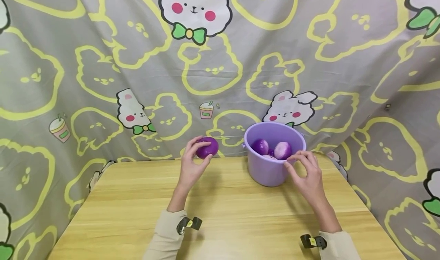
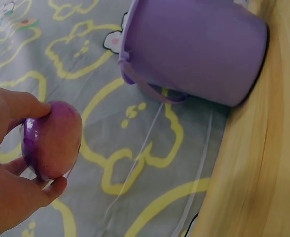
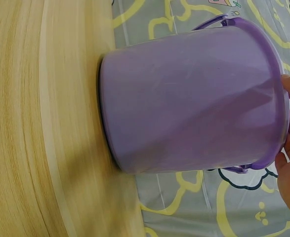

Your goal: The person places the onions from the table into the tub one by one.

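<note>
High over the table, left of the bucket, my left hand (image 1: pixel 191 169) holds a red onion (image 1: pixel 210 148) between thumb and fingers. Its glossy purple skin and paler side show in the left wrist view, where the fingers (image 2: pixel 28 106) curl round it. A lilac plastic bucket (image 1: pixel 265 172) stands upright on the table. At its near right rim, my right hand (image 1: pixel 310 178) pinches the edge with thumb and fingers. Inside the bucket lie several red onions, among them a dark purple onion (image 1: pixel 260 147) and a paler onion (image 1: pixel 283 150); the lower ones are partly hidden.
The wooden table (image 1: pixel 233 218) reaches back to a grey curtain (image 1: pixel 154 76) with yellow cartoon outlines, which also hangs at both sides. The bucket's handle (image 2: pixel 157 94) hangs down against its far side. Each wrist wears a small black camera strap.
</note>
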Available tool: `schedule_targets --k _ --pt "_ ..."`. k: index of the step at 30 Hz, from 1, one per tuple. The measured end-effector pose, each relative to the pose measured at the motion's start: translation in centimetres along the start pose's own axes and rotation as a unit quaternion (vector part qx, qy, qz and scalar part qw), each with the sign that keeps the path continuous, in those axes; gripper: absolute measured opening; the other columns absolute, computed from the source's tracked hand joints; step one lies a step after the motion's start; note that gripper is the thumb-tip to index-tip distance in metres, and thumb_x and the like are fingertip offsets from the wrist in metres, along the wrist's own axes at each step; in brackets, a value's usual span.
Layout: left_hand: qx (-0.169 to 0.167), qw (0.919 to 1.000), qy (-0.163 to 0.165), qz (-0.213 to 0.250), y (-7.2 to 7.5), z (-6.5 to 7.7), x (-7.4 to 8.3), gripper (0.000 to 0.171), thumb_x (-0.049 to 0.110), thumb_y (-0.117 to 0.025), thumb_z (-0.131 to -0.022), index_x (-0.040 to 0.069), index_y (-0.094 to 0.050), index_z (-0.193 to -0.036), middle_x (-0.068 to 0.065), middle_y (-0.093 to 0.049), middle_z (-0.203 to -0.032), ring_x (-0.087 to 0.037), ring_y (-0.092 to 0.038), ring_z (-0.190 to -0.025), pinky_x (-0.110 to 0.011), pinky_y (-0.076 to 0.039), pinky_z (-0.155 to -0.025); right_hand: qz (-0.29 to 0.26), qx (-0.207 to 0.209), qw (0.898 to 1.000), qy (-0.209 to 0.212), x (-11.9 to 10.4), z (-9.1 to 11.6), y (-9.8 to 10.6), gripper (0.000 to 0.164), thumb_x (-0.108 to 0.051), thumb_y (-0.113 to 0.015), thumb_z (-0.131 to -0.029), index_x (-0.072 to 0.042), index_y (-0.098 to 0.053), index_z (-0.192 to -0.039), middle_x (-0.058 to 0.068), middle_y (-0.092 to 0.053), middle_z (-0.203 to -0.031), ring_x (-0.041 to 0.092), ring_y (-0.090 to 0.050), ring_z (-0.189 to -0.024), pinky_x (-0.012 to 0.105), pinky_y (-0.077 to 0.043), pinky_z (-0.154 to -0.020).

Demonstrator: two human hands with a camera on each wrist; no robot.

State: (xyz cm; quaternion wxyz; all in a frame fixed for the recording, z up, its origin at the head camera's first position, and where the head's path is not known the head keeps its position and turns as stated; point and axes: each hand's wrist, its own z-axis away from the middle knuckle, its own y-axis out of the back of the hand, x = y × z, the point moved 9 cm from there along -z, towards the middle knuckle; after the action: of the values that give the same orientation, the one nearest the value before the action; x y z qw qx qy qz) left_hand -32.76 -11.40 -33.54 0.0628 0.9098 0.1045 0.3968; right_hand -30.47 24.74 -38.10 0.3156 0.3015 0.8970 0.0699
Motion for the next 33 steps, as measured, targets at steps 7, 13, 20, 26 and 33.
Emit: schedule_targets --k 7,13,20,26,33 --pt "-0.008 0.9999 -0.009 -0.002 -1.3 0.0 0.6 0.036 -0.017 -0.075 -0.081 -0.008 -0.069 -0.115 -0.032 -0.049 -0.141 -0.051 -0.050 -0.129 -0.060 -0.050 -0.101 0.002 -0.015 1.000 -0.025 0.2 0.3 0.1 0.020 0.001 -0.083 -0.082 -0.004 -0.073 -0.099 0.010 -0.059 -0.109 0.020 -0.047 -0.110 0.026 -0.033 -0.104" --pt "-0.011 0.9999 -0.009 0.007 -2.2 -0.2 1.3 0.036 -0.017 -0.075 -0.081 -0.008 -0.069 -0.115 -0.029 -0.049 -0.141 -0.049 -0.048 -0.132 -0.059 -0.048 -0.103 -0.001 -0.013 1.000 -0.019 0.2 0.4 0.2 0.021 0.002 -0.083 -0.082 -0.003 -0.073 -0.099 0.011 -0.060 -0.109 0.021 -0.047 -0.110 0.026 -0.033 -0.104" --pt "-0.015 0.9994 -0.020 0.023 -3.4 -0.6 -0.6 0.039 -0.012 -0.077 -0.081 -0.002 -0.070 -0.118 -0.029 -0.048 -0.143 -0.044 -0.047 -0.135 -0.054 -0.047 -0.107 -0.006 0.008 1.000 0.006 -0.4 0.3 0.4 0.024 0.008 -0.083 -0.078 -0.004 -0.073 -0.096 0.012 -0.061 -0.106 0.024 -0.048 -0.107 0.023 -0.033 -0.102" --pt "-0.025 0.9985 -0.034 0.034 -4.0 -1.3 -1.0 0.037 -0.003 -0.079 -0.084 0.008 -0.072 -0.119 -0.016 -0.051 -0.144 -0.034 -0.049 -0.135 -0.048 -0.047 -0.108 -0.013 0.021 0.999 0.020 -0.8 0.1 0.3 0.028 0.009 -0.085 -0.075 -0.006 -0.074 -0.096 0.013 -0.062 -0.104 0.026 -0.049 -0.105 0.022 -0.032 -0.100" --pt "-0.034 0.9982 -0.032 0.038 -5.1 -1.9 -0.4 0.038 -0.005 -0.079 -0.084 0.005 -0.072 -0.119 -0.019 -0.050 -0.145 -0.036 -0.049 -0.135 -0.049 -0.048 -0.107 -0.014 0.019 1.000 0.018 -0.7 0.1 0.2 0.028 0.010 -0.085 -0.075 -0.005 -0.074 -0.096 0.013 -0.061 -0.104 0.025 -0.048 -0.104 0.022 -0.032 -0.100"
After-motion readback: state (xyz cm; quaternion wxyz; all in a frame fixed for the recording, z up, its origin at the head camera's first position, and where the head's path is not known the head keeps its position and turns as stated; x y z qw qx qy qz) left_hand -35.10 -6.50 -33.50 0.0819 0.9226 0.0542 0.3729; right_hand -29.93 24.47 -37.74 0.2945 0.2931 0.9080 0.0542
